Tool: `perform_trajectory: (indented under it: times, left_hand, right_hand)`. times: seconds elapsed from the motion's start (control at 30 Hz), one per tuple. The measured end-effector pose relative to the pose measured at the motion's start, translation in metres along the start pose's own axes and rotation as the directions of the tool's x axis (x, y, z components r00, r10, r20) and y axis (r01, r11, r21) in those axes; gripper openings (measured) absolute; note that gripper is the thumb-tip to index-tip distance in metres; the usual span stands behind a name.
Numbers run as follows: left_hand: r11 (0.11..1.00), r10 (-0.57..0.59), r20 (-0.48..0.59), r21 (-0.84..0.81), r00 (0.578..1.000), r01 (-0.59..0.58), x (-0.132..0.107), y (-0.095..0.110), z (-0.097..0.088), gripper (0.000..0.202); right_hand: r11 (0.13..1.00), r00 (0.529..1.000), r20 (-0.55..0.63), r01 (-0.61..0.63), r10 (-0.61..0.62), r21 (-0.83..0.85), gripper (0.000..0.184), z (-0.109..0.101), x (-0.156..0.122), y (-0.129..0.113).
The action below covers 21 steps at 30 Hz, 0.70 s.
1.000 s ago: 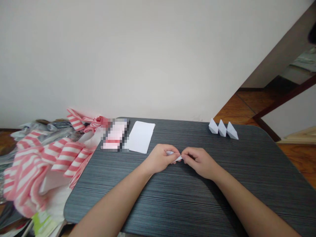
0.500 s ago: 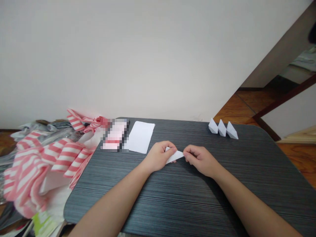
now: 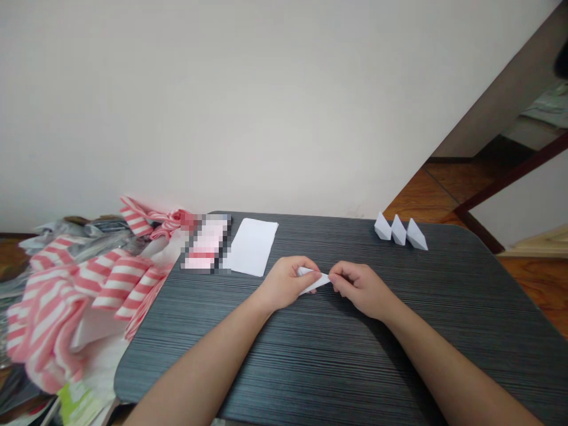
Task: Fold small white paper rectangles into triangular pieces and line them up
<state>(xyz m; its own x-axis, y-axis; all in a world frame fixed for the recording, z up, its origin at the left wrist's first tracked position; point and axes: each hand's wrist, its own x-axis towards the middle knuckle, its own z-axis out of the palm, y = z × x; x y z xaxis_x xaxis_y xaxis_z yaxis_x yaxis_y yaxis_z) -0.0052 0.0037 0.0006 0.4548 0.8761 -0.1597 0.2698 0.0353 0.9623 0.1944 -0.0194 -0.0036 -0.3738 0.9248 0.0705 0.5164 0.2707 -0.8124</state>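
Observation:
A small folded white paper piece (image 3: 314, 280) is held between both hands above the dark striped table (image 3: 337, 367). My left hand (image 3: 286, 283) curls round its left end, fingers closed on it. My right hand (image 3: 360, 287) pinches its pointed right tip. Both forearms rest on the table and reach in from the near edge.
Three folded white paper triangles (image 3: 400, 231) stand in a row at the far right of the table. A stack of flat white paper (image 3: 254, 245) lies at the far middle, beside a blurred pink object (image 3: 206, 244). Red-and-white striped cloth (image 3: 66, 290) is heaped off the left edge.
The hands have drawn slightly apart, so more of the paper piece shows between them; its pointed tip now sits in my right fingers. The rest is unmoved.

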Motion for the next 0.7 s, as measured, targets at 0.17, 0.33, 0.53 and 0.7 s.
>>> perform_trajectory:
  times: [0.17, 0.33, 0.53, 0.7]
  left_hand:
    - [0.999, -0.015, -0.012, -0.032, 1.0, 0.015, 0.0006, -0.0011, 0.0, 0.023]
    - [0.992, 0.087, -0.018, 0.093, 0.996, -0.085, 0.0005, -0.0012, -0.0024, 0.022]
    - [0.982, 0.145, 0.055, 0.113, 0.988, -0.15, 0.0007, 0.0005, -0.0018, 0.024]
    - [0.987, 0.115, 0.046, 0.108, 0.992, -0.12, 0.0006, 0.0004, -0.002, 0.023]
  right_hand:
    - [1.0, 1.0, 0.001, -0.015, 0.015, 0.006, 0.019, -0.0006, 0.0001, 0.0003]
    - [0.997, 0.999, 0.035, 0.041, -0.039, -0.068, 0.016, -0.0025, 0.001, -0.0032]
    - [0.999, 1.0, 0.013, 0.025, -0.025, -0.048, 0.017, -0.0004, 0.0014, -0.001]
    - [0.996, 0.996, -0.066, -0.056, 0.061, 0.073, 0.02, 0.0003, 0.0009, 0.003]
